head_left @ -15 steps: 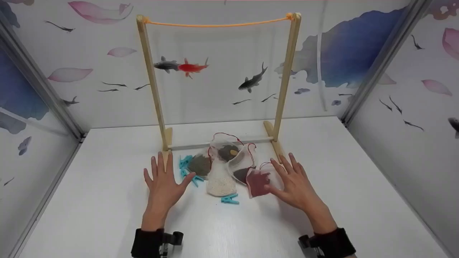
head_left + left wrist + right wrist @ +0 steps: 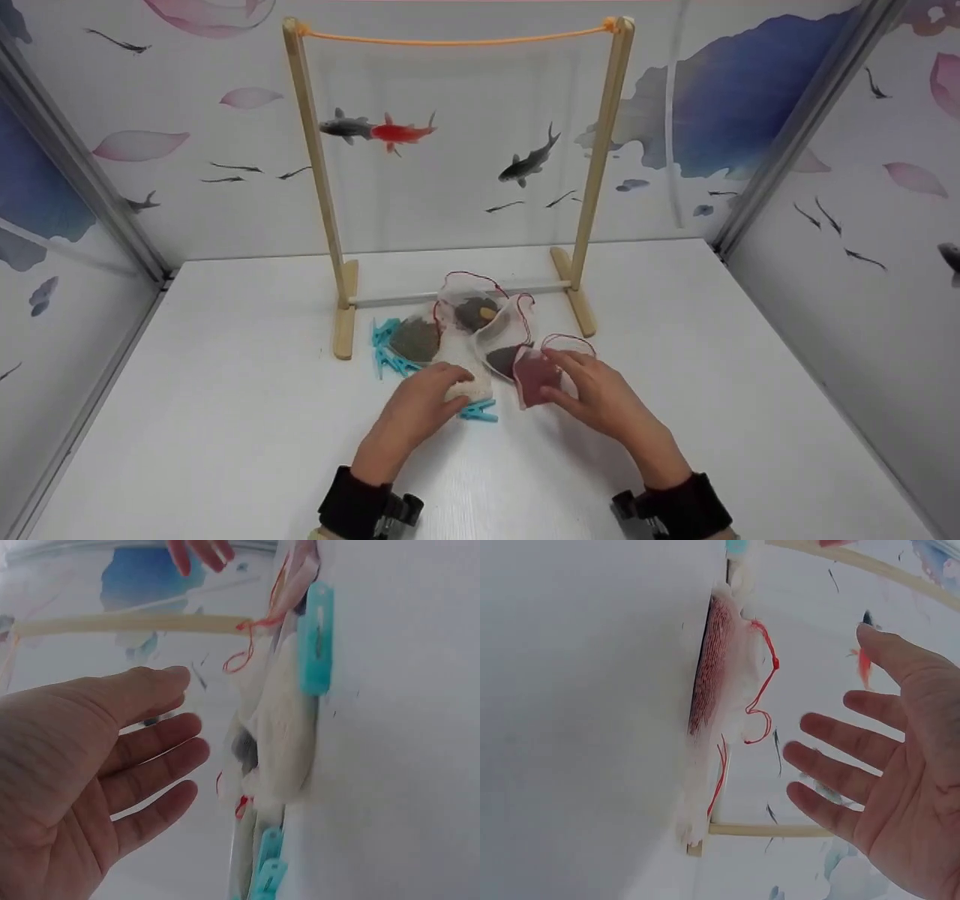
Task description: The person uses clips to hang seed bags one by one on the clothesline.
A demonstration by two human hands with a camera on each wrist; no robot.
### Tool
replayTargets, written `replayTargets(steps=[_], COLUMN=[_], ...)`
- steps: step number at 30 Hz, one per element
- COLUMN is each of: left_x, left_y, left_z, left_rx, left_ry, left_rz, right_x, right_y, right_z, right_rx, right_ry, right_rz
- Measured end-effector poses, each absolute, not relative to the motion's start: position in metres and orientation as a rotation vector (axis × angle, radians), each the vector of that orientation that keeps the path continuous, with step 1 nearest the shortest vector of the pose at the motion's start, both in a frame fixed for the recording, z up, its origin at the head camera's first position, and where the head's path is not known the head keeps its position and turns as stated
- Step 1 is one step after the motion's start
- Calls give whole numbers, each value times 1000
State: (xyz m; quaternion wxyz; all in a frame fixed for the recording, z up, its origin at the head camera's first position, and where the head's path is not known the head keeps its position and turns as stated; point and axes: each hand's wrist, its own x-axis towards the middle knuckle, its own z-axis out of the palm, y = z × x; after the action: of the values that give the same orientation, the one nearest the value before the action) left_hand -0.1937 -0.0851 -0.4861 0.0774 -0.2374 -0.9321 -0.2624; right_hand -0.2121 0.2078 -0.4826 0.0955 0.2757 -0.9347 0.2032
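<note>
My left hand (image 2: 421,399) hovers over the mesh bag with pale grains (image 2: 474,386), its fingers loosely bent. In the left wrist view a gap shows between those fingers and the pale bag (image 2: 289,727). Beside the dark red bag (image 2: 536,377) is my right hand (image 2: 600,394), fingers spread and holding nothing. The right wrist view shows the red bag (image 2: 714,664) lying on the table with its red drawstring (image 2: 761,690) loose. A blue clothespin (image 2: 480,410) lies in front of the pale bag, partly behind my left thumb.
Bags with grey-green (image 2: 416,339) and dark contents (image 2: 476,313) lie behind, plus another dark-filled bag (image 2: 504,361). Several blue clothespins (image 2: 386,349) cluster at the left. A wooden frame (image 2: 604,157) with an orange cord (image 2: 457,43) across its top stands behind them on the white table (image 2: 187,420).
My left hand has moved right and inward from beside the clothespins to above the pale bag, its fingers bending. The right hand has shifted slightly left over the red bag.
</note>
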Motion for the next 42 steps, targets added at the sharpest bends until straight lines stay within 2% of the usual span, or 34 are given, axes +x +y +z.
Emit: replayTargets(steps=[4, 15, 31, 42], left_x=[-191, -190, -195, -192], left_y=[-70, -58, -61, -62], left_z=[-494, -503, -487, -484], left_rx=[-824, -857, -847, -875], left_ry=[-2858, -2867, -2785, -2681], left_rz=[-664, -479, -1102, -1239], right_x=[-209, -204, -204, -202], right_y=[195, 169, 165, 164], right_z=[-482, -483, -488, -483], right_rx=[960, 1145, 1105, 1004], right_ry=[-2791, -2876, -2848, -2771], right_rz=[639, 640, 652, 613])
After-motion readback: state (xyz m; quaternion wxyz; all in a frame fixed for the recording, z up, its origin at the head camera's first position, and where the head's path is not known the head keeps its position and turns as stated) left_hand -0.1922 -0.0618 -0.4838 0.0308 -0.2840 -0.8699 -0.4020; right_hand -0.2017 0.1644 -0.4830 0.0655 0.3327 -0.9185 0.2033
